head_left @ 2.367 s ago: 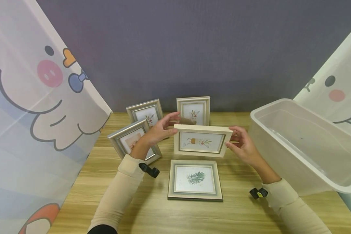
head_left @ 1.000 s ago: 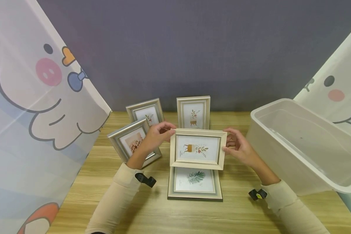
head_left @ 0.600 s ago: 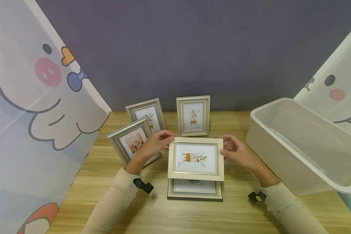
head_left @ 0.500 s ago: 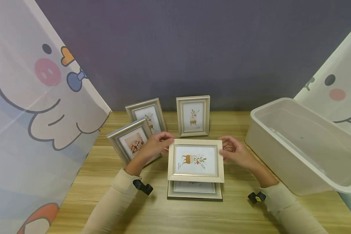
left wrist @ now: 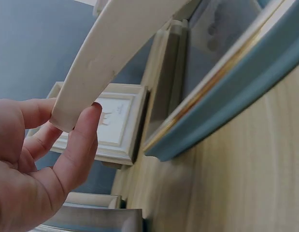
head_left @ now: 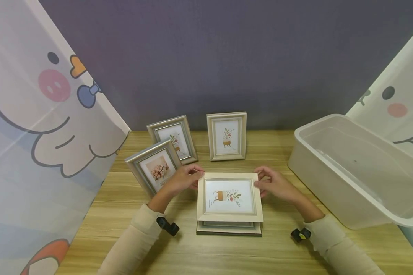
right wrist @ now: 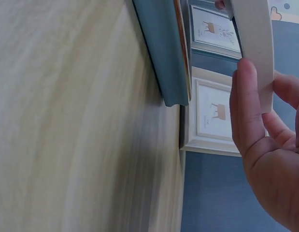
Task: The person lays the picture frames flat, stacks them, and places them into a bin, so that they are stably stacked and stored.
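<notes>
Both hands hold a cream picture frame (head_left: 230, 217) with a plant-pot print, turned sideways. My left hand (head_left: 184, 178) pinches its far left corner between thumb and fingers; in the left wrist view the thumb and fingers grip the frame's pale edge (left wrist: 98, 60). At the far right corner my right hand (head_left: 273, 184) pinches the opposite edge, also seen in the right wrist view as a pale side (right wrist: 255, 43). Beneath it a second picture frame (head_left: 228, 231) lies flat on the table, mostly covered. Both wrist views show a gap between the two, with the lower one's blue-grey side (left wrist: 226, 96) visible.
Two silvery picture frames stand at the left, a nearer one (head_left: 137, 166) and a farther one (head_left: 191, 147). A cream standing frame (head_left: 227, 157) is at the back. A deep white plastic bin (head_left: 325, 183) occupies the right of the wooden table (head_left: 227, 256).
Both hands have brought the cream frame down and toward me, tilting it from nearly upright to nearly flat. It now covers most of the lower frame and its leaf print.
</notes>
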`<state>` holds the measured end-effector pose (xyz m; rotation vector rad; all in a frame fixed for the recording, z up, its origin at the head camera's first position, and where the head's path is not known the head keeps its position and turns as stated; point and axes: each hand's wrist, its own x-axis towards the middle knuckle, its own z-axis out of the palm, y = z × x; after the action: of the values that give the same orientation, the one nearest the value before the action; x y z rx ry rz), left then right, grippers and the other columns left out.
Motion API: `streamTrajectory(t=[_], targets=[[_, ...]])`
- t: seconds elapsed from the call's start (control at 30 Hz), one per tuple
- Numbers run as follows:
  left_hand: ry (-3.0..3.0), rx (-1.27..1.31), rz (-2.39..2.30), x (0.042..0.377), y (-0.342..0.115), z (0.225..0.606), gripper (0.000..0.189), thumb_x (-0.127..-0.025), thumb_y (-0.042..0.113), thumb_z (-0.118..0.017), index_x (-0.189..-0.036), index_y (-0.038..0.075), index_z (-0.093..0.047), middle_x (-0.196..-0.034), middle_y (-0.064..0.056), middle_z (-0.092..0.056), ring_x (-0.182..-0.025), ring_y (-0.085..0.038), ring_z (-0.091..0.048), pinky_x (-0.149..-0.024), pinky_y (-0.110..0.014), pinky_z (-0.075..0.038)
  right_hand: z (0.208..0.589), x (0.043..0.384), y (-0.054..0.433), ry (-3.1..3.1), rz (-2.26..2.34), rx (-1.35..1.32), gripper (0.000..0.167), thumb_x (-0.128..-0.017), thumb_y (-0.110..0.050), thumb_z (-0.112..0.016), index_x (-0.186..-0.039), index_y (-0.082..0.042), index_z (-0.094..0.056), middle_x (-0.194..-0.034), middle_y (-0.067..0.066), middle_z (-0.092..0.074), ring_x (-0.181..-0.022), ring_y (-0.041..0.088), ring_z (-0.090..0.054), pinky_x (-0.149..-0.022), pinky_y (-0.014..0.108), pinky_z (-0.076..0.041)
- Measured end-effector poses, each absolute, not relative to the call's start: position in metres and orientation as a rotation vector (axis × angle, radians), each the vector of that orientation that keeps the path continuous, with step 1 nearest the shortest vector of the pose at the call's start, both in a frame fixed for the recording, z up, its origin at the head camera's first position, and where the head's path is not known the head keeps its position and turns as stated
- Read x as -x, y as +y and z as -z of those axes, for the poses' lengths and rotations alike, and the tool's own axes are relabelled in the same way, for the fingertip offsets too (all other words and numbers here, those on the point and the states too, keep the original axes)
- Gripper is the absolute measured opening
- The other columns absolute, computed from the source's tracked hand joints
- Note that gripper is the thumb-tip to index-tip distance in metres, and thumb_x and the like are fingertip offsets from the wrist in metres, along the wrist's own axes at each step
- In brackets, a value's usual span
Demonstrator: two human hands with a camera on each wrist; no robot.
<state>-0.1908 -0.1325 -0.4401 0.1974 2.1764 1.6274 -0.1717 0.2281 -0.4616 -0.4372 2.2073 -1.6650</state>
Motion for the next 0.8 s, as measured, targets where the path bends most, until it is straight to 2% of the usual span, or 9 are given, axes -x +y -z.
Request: streamTrajectory(t=[0.23, 0.8], targets=[[2.181, -0.189, -1.572, 0.189, -0.135, 0.451, 0.023, -0.104, 0.018, -0.059, -0.119, 0.001, -0.064, -0.104, -0.014, -0.064, -0.081, -0.021, -0.071, -0.071, -0.038, -0.064, 0.467, 0.171, 0.225, 2.171, 1.627, 0.42, 0.042, -0.097, -0.009, -0.067, -0.132, 0.005, -0.048, -0.106, 0.023, -0.052, -0.078, 0.023, -0.071, -0.067, 0.048, -0.064], [2.101, -0.148, -1.613, 0.187, -0.133, 0.464, 0.024, -0.104, 0.015, -0.059, -0.118, -0.003, -0.063, -0.098, -0.01, -0.062, -0.078, -0.018, -0.071, -0.07, -0.04, -0.064, 0.474, 0.169, 0.223, 2.144, 1.594, 0.418, 0.044, -0.097, -0.009, -0.068, -0.133, 0.005, -0.047, -0.104, 0.02, -0.047, -0.084, 0.023, -0.069, -0.07, 0.043, -0.064]])
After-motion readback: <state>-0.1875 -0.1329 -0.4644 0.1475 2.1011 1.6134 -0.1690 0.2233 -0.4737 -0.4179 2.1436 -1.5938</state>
